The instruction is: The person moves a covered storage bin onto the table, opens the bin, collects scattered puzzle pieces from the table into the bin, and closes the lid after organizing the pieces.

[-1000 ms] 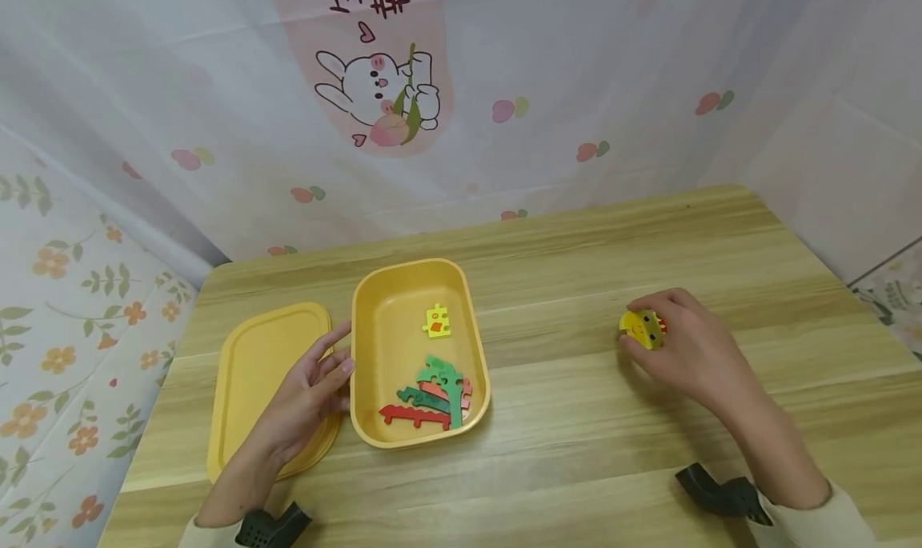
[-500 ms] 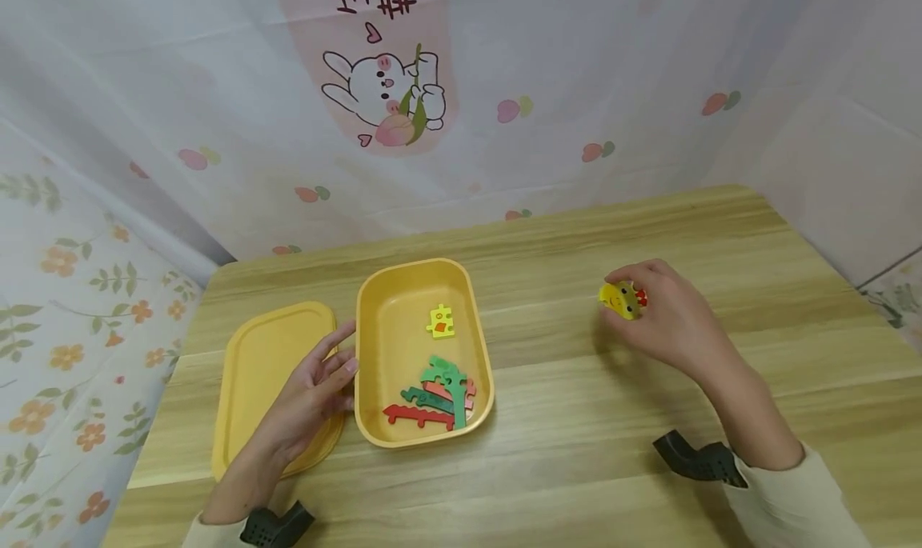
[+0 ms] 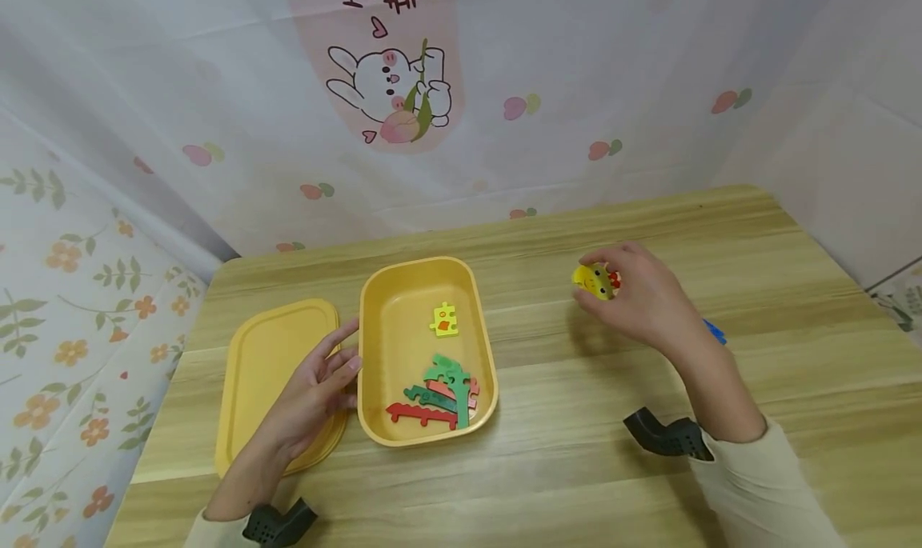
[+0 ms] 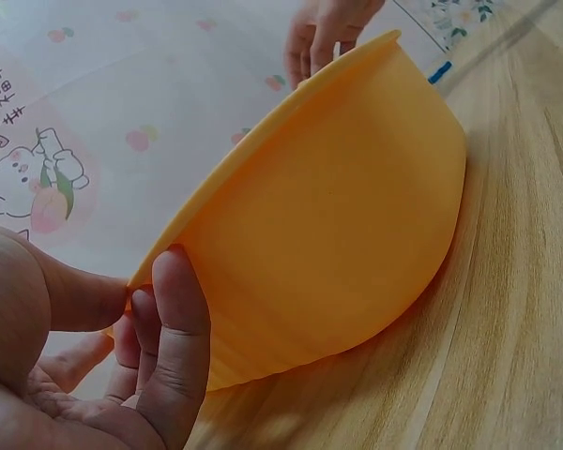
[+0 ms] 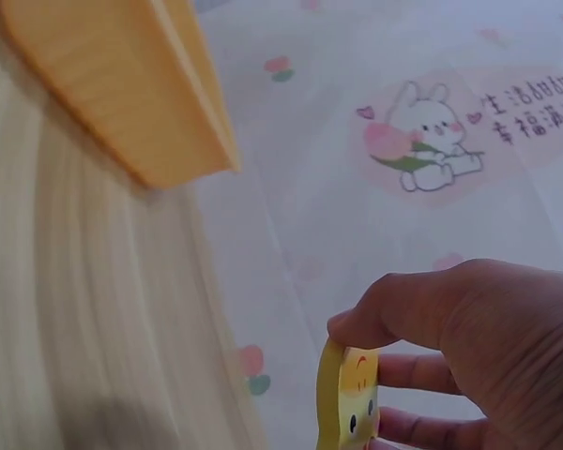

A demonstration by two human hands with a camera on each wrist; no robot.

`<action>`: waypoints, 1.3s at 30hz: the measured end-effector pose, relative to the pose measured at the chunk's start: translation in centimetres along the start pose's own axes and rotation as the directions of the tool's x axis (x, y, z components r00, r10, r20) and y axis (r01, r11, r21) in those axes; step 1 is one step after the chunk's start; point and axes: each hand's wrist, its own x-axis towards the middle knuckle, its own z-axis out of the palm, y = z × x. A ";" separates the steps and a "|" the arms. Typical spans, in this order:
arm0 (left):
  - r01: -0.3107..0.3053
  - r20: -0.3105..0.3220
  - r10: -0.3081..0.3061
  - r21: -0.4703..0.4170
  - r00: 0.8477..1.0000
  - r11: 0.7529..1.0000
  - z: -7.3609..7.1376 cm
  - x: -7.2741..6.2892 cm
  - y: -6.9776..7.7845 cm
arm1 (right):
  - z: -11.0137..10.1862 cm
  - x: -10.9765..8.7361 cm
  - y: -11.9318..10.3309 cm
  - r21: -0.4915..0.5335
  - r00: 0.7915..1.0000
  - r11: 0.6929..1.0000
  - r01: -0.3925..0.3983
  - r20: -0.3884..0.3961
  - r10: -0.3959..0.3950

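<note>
Thumb and fingers of my left hand (image 3: 317,384) pinch the rim of a yellow plastic box (image 3: 479,316) at its left side. In the left wrist view a fingertip lies against the box's outer wall (image 4: 328,216). A yellow puzzle piece (image 3: 444,320) with an orange shape lies in the box, and below it a small pile has a green tree-like piece (image 3: 462,400) and a red piece (image 3: 421,413). To the right of the box, my right hand (image 3: 637,296) holds a yellow piece with a smiling face (image 3: 592,282) and red at one end, pinched between thumb and fingers above the table.
The yellow lid (image 3: 270,364) lies flat left of the box, partly under my left forearm. A small blue piece (image 3: 715,331) sits on the wooden table (image 3: 547,468) behind my right forearm. A printed curtain (image 3: 562,44) hangs along the table's back edge.
My right hand has moved left and toward the back with the smiling yellow piece, uncovering the blue piece. My left hand stays at the box's rim.
</note>
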 end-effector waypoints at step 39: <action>-0.006 0.013 0.007 -0.013 1.000 1.000 0.0 -0.1 0.0 | 2.2 0.8 -2.5 0.212 0.999 0.977 -0.033 0.047 0.023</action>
